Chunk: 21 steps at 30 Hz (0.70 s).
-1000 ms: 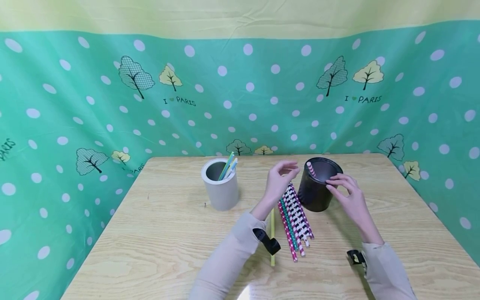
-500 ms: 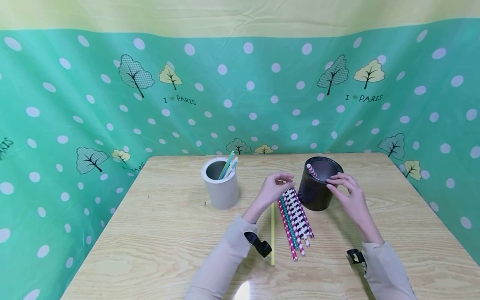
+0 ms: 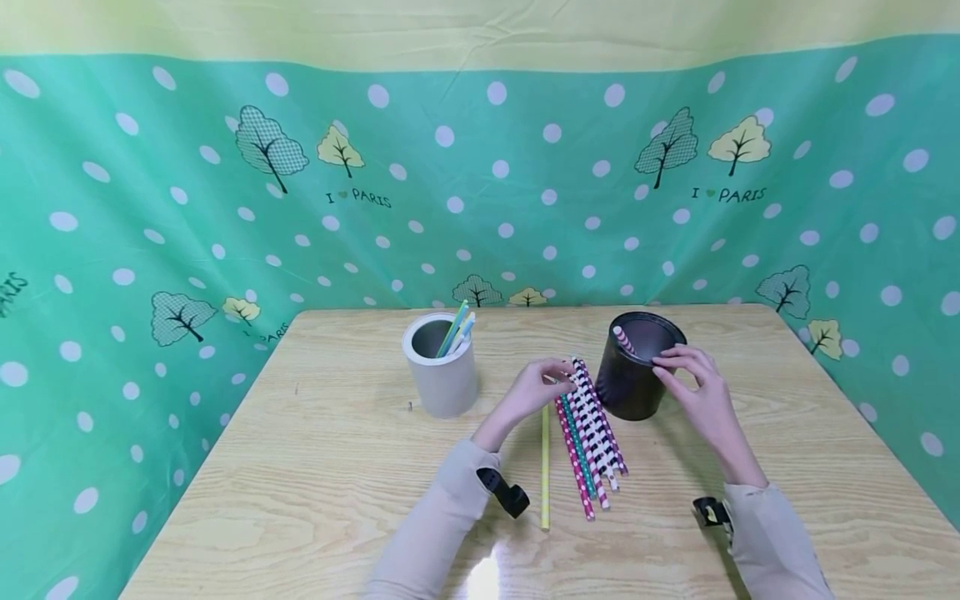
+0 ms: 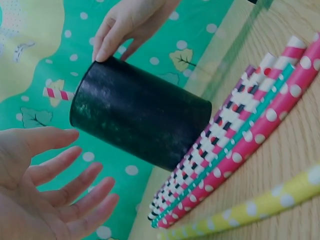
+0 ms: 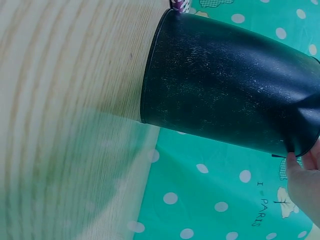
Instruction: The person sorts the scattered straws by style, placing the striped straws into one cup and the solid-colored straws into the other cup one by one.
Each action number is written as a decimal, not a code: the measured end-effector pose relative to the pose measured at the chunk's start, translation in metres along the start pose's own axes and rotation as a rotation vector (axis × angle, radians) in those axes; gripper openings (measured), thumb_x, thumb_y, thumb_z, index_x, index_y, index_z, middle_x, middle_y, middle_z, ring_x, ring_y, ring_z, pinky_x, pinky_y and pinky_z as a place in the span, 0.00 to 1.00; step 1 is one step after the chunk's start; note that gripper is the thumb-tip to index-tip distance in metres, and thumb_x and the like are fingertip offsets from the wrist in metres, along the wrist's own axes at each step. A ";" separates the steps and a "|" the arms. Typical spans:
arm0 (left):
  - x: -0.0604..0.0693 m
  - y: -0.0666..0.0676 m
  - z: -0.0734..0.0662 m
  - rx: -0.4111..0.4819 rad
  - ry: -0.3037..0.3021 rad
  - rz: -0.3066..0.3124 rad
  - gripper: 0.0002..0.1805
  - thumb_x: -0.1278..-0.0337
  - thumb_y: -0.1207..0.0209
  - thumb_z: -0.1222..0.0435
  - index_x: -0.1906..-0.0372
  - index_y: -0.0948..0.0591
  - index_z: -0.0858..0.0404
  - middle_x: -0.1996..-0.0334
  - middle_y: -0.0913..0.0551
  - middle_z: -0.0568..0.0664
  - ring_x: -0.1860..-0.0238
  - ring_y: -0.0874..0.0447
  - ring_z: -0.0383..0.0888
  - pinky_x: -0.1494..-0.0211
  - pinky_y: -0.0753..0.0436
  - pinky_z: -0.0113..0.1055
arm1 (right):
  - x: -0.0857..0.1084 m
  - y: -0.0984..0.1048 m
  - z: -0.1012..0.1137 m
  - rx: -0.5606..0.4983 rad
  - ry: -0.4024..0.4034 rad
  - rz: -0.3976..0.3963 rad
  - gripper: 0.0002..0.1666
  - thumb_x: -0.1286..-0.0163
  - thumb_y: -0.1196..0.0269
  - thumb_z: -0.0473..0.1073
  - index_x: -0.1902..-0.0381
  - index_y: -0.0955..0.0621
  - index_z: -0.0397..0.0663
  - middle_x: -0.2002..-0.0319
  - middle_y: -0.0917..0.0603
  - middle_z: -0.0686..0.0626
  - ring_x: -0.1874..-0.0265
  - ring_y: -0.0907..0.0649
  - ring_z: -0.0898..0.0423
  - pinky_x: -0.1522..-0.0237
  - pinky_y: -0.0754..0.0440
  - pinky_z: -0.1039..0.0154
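A green backdrop (image 3: 480, 208) with white dots, printed trees and a yellow top band is hanging behind and around the work area. The pale wood-grain tabletop (image 3: 315, 467) is spreading out in front of it. Two light sleeves (image 3: 435, 525) are reaching in from the near side.

The black canister (image 3: 632, 379) is standing upright on the right half, toward the back. The white canister (image 3: 444, 387) is standing upright to its left, well apart.

Right hand (image 3: 697, 387): thumb and fingers are pinching the rim of the black canister on its right side. Left hand (image 3: 531, 390): fingers are spreading loosely, slightly bent, holding nothing; it is hovering by the far ends of the straw bunch (image 3: 592, 433). Whether a fingertip is touching a straw, cannot tell.

The bunch is lying flat, side by side, just left of the black canister: pink dotted, teal dotted, pink-and-white striped, black-and-white patterned and purple ones are showing. Exact count is not reading clearly. A yellow straw (image 3: 545, 475) with white dots is lying apart, left of the bunch.

Several straws (image 3: 457, 332), green and blue among them, are leaning in the white canister. One striped straw (image 3: 622, 337), pink and white, is leaning inside the black canister against its left rim.
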<state>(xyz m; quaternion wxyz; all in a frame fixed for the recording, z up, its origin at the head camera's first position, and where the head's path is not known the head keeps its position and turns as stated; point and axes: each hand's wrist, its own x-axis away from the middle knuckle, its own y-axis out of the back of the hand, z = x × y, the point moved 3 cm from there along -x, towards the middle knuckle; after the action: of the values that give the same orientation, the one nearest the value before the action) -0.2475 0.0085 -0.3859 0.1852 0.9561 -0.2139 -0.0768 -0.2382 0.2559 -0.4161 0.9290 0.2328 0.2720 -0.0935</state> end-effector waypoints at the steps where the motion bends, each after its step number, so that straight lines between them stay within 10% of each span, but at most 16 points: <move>1: -0.002 -0.001 0.006 -0.006 0.005 0.007 0.14 0.47 0.45 0.70 0.54 0.24 0.70 0.61 0.21 0.60 0.62 0.23 0.49 0.64 0.23 0.28 | 0.000 0.000 0.005 0.011 0.001 -0.001 0.10 0.41 0.39 0.38 0.61 0.19 0.41 0.55 0.25 0.46 0.45 0.35 0.55 0.39 0.42 0.66; 6: -0.010 -0.002 0.035 -0.045 0.040 0.020 0.15 0.49 0.42 0.67 0.54 0.23 0.66 0.63 0.20 0.54 0.65 0.23 0.44 0.63 0.22 0.31 | 0.000 0.002 0.023 0.058 -0.024 0.016 0.11 0.41 0.40 0.37 0.62 0.20 0.35 0.56 0.26 0.43 0.47 0.35 0.56 0.43 0.41 0.73; 13: -0.006 0.001 0.042 -0.131 0.104 0.036 0.17 0.51 0.41 0.66 0.54 0.23 0.67 0.63 0.21 0.56 0.64 0.23 0.46 0.66 0.23 0.29 | 0.001 0.000 -0.005 -0.108 0.032 -0.003 0.11 0.43 0.37 0.40 0.61 0.18 0.46 0.54 0.24 0.49 0.43 0.36 0.54 0.36 0.46 0.62; 21: -0.003 0.004 0.053 -0.192 0.158 0.062 0.17 0.51 0.40 0.63 0.54 0.23 0.65 0.65 0.21 0.54 0.67 0.24 0.44 0.70 0.24 0.29 | -0.001 -0.002 -0.045 0.036 0.026 -0.008 0.11 0.41 0.39 0.44 0.59 0.18 0.53 0.53 0.25 0.54 0.43 0.36 0.59 0.39 0.43 0.68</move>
<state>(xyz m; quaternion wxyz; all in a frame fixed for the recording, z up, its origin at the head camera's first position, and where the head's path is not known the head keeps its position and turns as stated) -0.2638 -0.0102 -0.4334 0.2945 0.9299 -0.2197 -0.0157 -0.2599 0.2762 -0.4495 0.9207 0.2497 0.2832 -0.0991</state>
